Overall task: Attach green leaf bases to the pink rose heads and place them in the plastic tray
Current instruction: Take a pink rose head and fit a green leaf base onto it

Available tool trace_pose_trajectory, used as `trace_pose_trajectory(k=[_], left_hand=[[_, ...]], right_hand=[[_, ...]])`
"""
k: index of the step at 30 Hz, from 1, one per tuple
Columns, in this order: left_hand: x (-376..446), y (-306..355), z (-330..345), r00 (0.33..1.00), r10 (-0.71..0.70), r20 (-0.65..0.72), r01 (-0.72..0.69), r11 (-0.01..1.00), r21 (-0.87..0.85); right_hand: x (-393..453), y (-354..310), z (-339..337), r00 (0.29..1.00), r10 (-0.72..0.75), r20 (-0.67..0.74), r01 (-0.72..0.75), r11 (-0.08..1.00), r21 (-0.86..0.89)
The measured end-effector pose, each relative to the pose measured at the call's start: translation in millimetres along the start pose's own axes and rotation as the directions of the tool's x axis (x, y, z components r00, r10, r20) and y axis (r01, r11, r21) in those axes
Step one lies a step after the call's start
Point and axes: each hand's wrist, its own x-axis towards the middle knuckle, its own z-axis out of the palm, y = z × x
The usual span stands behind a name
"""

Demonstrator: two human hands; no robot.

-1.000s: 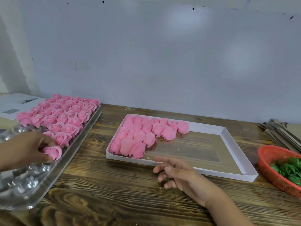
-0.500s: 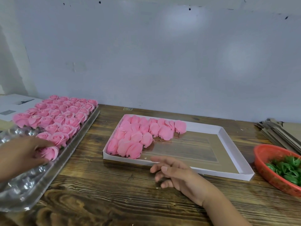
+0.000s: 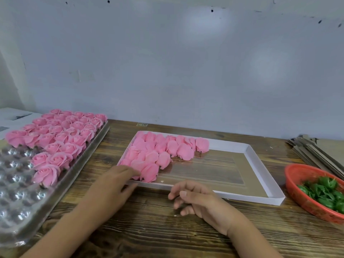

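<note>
Left hand [image 3: 113, 183] reaches across the wooden table [image 3: 149, 229] to the near left corner of the white box lid [image 3: 264, 183]; fingertips touch the nearest loose rose head [image 3: 149, 173] there, fingers extended rather than curled, though whether they pinch it I cannot tell. Right hand [image 3: 197, 200] rests on the table just at the lid's near edge, about 3 o'clock from the left hand, fingers loosely curled, holding nothing. Loose pink rose heads [image 3: 163, 149] lie on their sides in the lid, filling its far left part, roughly 12 to 1 o'clock from the left hand. Clear plastic tray [image 3: 16, 202] sits at 9 o'clock; finished roses [image 3: 61, 135] stand upright in its far cells, near cells bare. Red basket [image 3: 297, 175] of green leaf bases [image 3: 323, 192] at far 3 o'clock, near the table's right edge. Flat cardboard stack [image 3: 316, 151] behind the basket, at 2 o'clock. Pale wall [image 3: 167, 62] runs along the back.
</note>
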Motion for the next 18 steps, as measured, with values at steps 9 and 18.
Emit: trace_pose_trajectory(k=[9,18], left_hand=[[6.2,-6.5,23.1,0.996,0.081,0.023,-0.080,0.997,-0.013],[1.3,-4.5,26.4,0.998,0.034,-0.053,-0.037,0.997,-0.070]], right_hand=[[20.2,0.0,9.8,0.804,-0.437,-0.403,0.073,0.745,-0.663],[101.7,-22.2,45.4,0.864,-0.162,-0.476,-0.256,0.673,-0.693]])
